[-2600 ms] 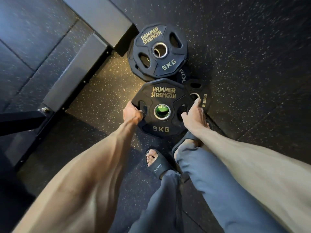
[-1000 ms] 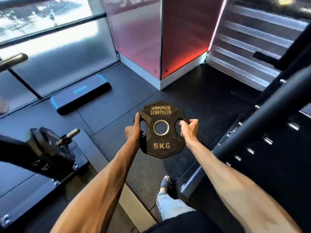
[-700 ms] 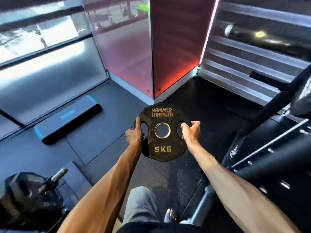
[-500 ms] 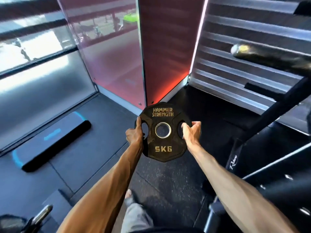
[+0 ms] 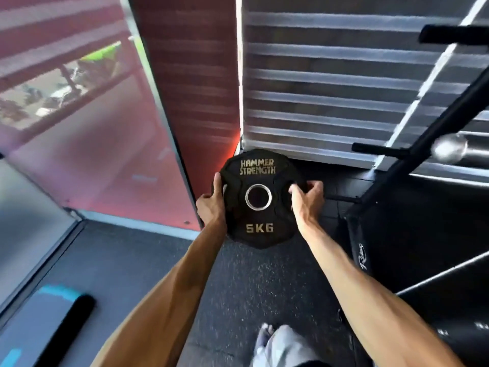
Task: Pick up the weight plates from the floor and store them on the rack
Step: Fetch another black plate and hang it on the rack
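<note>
The weight plate (image 5: 260, 200) sits between our two hands, held up in the air in front of us, well clear of the speckled floor (image 5: 254, 282). Our left hand (image 5: 211, 205) grips the plate's left edge, thumb pointing up along the front face and the fingers wrapped behind, out of sight. Our right hand (image 5: 307, 200) clamps the plate's right side, its fingers curled into the grip cut-out there and the thumb toward the rim. Both hands are closed on the plate, one on each side of the steel-ringed centre hole (image 5: 258, 197).

The plate stands upright, its flat face turned toward us, the axis of the hole pointing away from us. The lettering reads level: "HAMMER STRENGTH" across the top, "5KG" at the bottom.

It is a black, rubber-coated disc with a faceted rim, gold lettering and a bright metal ring around the hole.

To the right of the plate stands the black rack (image 5: 412, 165), with horizontal pegs sticking out toward the plate, near it but not touching. Behind the plate is a red wall panel (image 5: 190, 83), and beyond the plate's upper right, a slatted wall (image 5: 330, 83).
</note>
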The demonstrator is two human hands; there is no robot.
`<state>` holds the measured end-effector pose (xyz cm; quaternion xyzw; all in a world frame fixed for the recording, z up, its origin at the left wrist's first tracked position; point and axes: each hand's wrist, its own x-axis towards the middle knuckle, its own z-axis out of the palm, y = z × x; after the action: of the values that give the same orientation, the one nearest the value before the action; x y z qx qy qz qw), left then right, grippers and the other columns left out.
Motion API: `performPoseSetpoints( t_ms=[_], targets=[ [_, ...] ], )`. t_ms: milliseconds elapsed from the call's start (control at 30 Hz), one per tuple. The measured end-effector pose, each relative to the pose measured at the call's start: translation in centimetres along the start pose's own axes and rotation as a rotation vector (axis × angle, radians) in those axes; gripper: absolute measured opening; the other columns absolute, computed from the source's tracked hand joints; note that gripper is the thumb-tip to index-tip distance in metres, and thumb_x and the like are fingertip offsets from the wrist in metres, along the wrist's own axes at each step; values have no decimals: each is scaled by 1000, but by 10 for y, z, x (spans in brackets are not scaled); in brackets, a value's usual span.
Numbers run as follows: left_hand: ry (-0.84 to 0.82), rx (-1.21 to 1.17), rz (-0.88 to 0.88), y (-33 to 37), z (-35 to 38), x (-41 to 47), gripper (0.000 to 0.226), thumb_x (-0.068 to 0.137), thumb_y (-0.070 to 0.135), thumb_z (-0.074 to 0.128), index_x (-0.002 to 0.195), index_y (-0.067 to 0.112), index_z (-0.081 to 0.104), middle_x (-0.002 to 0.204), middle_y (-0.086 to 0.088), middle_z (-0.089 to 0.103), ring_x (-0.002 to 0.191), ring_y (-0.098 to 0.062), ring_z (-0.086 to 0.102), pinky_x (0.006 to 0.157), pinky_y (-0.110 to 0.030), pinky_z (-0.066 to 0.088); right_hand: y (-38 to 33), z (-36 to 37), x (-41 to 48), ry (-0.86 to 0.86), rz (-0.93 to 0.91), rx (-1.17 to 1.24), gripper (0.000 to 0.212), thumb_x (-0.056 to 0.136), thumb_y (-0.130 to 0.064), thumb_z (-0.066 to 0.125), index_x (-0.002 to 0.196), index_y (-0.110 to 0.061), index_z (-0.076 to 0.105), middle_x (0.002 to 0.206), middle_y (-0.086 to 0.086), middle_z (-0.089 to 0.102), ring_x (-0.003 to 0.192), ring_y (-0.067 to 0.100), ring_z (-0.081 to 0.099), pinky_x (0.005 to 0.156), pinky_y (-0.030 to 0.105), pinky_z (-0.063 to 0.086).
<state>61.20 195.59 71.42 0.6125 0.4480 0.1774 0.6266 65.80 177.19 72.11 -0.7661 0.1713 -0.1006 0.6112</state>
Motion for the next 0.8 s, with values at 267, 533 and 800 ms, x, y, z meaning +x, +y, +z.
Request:
performPoseSetpoints(
  t_ms=[267,533,800],
  targets=[
    [-184,2,141,106,131,100,83,70,82,60,86,1,68,82,-12,71,80,-30,66,74,-37,48,-47,61,133,147,-88,141,32,78,-29,68,99,-15,48,90,7,65,80,32,65,76,45,56],
    [-378,40,235,195,284,144,93,62,93,50,90,7,72,86,-14,74,85,-32,69,86,-44,55,-101,58,251,442,-304,139,27,99,-41,55,101,-15,49,88,4,63,80,25,63,71,36,52],
    [-645,-78,300,258,407,110,85,73,86,49,91,6,72,88,-13,73,84,-31,67,80,-41,52,-167,5,323,807,-492,123,17,98,-24,61,92,-10,53,78,-12,58,72,-7,56,74,14,46]
  ],
)
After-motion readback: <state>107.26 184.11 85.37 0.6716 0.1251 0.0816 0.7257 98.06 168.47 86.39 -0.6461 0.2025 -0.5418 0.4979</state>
